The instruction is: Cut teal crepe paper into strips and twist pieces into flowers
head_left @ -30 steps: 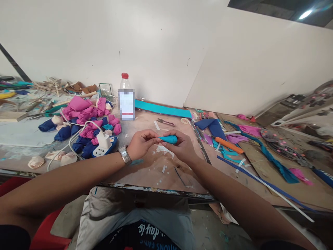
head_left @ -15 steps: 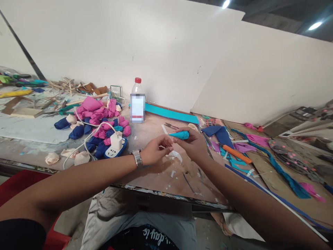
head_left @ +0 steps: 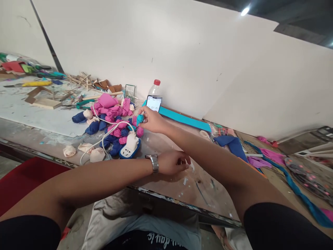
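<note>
In my right hand (head_left: 154, 119) a small turquoise crepe-paper rosebud (head_left: 139, 119) is pinched between thumb and fingers. It is beside a heap of pink paper rosebuds (head_left: 111, 110), navy paper rosebuds (head_left: 92, 127) and cream ones. My left hand (head_left: 173, 162), with a metal watch (head_left: 154, 164) on its wrist, is low over the table's front part. Its fingers are bent, with a gap between them and the thumb, and nothing shows in it. A white scrap (head_left: 192, 166) lies by its fingertips; whether they touch it I cannot tell.
A blue-and-white power strip (head_left: 127, 151) with a white plug and cable lies at the heap's front. A phone (head_left: 153, 103) leans on a red-capped bottle (head_left: 156, 86). Behind my right arm runs a turquoise strip (head_left: 184, 119). Pliers (head_left: 84, 103) and wood sticks (head_left: 80, 80) lie left.
My right hand has carried the turquoise rosebud left to the heap. My left hand has parted from it and is lower, near the table. The view has turned somewhat left.
</note>
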Demonstrator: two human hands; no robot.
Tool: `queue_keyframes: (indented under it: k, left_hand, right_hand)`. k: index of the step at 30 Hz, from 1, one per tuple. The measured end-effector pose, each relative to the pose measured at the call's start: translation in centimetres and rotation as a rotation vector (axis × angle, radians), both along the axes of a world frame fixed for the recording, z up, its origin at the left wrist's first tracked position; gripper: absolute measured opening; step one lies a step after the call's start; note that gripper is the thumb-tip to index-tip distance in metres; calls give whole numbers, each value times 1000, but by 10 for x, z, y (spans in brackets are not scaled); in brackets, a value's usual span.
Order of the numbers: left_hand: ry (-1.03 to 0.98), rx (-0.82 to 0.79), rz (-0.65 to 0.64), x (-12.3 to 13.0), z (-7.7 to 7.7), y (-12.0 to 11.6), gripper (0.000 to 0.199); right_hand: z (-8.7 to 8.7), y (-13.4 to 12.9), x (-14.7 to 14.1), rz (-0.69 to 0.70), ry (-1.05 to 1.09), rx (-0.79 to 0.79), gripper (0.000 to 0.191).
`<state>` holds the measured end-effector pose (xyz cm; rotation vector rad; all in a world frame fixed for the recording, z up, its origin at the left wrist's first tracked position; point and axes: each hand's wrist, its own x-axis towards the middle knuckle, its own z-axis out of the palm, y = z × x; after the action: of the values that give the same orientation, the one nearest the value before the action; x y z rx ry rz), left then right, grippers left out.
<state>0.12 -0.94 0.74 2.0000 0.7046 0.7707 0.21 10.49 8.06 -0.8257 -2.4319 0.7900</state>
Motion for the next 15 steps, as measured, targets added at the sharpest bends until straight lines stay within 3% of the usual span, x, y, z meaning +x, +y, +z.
queue_keyframes:
  k: [6,12,15]
  left_hand:
    - [71,20,29,2,-1,2,18]
    - [96,29,22,2,0,-1,18]
    - [114,23,27,2,1,-1,19]
  right_hand:
    - [-16,20,-49,121,-201,45,51]
    - [-7,18,-69,153,-428,145,52]
    - [-1,16,-71,197,-446,204,43]
